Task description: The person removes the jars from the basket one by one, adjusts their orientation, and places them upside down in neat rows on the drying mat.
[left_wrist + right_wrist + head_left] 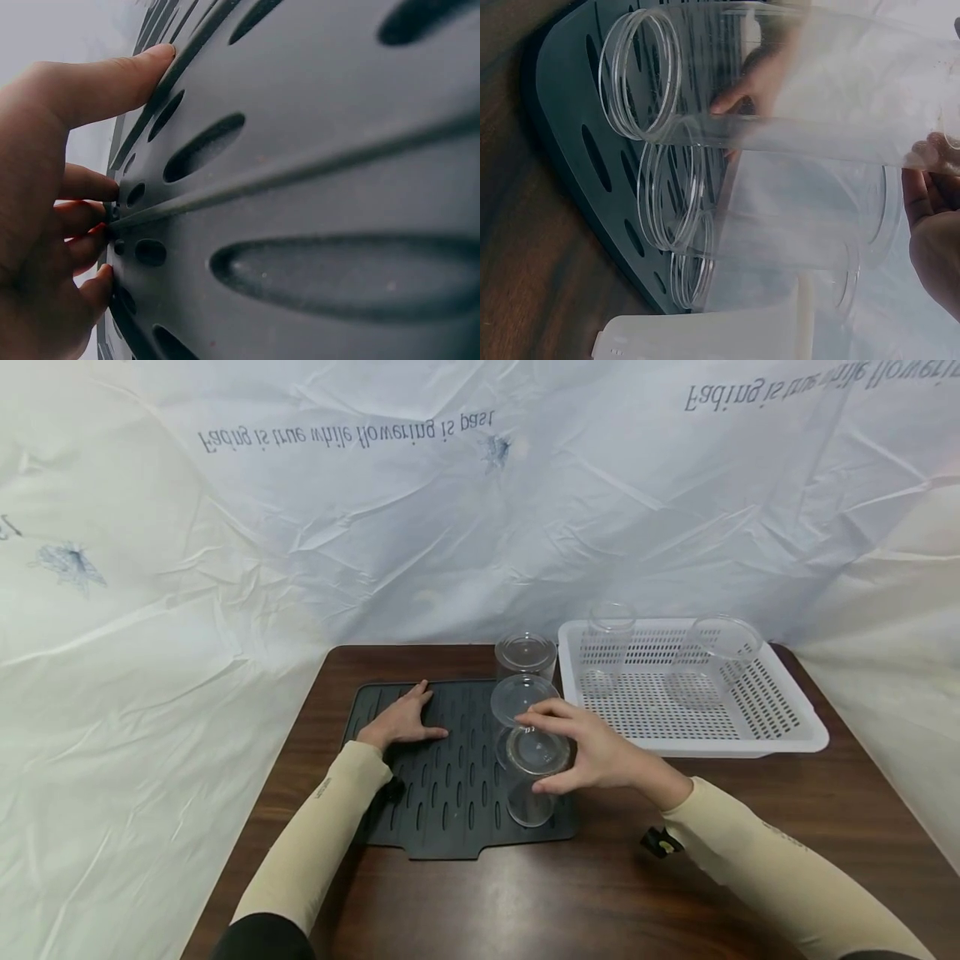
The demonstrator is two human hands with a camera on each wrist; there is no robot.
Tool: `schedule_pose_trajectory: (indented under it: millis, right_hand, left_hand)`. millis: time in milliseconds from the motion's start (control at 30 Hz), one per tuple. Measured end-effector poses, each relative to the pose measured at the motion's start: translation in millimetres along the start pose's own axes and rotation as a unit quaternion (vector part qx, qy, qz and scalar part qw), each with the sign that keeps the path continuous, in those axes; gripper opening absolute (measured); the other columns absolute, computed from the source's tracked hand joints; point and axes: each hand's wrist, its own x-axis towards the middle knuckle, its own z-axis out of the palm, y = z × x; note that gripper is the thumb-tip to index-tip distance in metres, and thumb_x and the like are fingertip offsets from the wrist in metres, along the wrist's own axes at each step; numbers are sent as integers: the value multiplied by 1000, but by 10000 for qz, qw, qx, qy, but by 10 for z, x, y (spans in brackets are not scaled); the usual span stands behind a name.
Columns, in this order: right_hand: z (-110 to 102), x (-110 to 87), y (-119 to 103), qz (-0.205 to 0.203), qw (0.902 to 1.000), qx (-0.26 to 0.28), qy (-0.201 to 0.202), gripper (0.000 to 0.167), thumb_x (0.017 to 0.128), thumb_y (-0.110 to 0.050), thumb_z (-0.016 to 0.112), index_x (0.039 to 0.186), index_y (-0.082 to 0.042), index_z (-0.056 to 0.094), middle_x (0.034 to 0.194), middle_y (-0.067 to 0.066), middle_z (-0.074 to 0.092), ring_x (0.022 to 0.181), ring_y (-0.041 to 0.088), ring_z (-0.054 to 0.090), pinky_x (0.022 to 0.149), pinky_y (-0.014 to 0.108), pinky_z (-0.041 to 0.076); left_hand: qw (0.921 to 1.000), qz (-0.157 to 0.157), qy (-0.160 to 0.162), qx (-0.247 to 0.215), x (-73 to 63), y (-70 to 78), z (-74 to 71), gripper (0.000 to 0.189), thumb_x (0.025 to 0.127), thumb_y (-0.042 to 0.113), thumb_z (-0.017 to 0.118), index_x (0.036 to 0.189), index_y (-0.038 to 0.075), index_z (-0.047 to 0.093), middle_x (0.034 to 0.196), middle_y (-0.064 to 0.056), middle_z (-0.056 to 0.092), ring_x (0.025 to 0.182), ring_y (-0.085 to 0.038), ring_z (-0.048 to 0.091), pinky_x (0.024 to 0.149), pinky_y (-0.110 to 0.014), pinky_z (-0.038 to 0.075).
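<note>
My right hand [592,752] grips a clear cylindrical jar [531,806] by its upper end, thumb on the near side and fingers on the far side. The jar stands upright at the right front of a dark slotted drying mat [442,793], its ringed end [641,75] down at the mat. Two more clear jars, a middle one [517,693] and a back one [525,652], stand in line behind it. My left hand [397,722] rests on the left part of the mat, thumb and fingers spread, as the left wrist view also shows.
A white perforated basket [806,739] stands at the back right, close beside the mat. Inside are a narrower clear container [609,639] and a wider one [720,647]. A pale printed sheet [420,527] hangs behind the brown wooden table [540,902].
</note>
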Motion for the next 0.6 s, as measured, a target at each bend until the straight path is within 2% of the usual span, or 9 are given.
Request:
schedule_pose_trajectory:
  millis: [367,600]
  right_hand:
    - [11,16,-13,14,10000,-54,-76,88,68,-45,87,141,-9,53,134,3,53,121,20,53,92,40,52]
    - [10,17,-5,155,9996,242,-25,104,64,-45,90,146,-4,42,135,7,53,122,17,52,96,41,49]
  left_hand:
    - [10000,45,27,39,14,-37,25,101,83,62,66,154,2,26,164,-14,5,148,-37,17,114,-57,29]
    - [10000,23,28,-24,9,-39,16,101,82,61,68,154,3,26,164,-13,5,149,-37,17,114,-57,29]
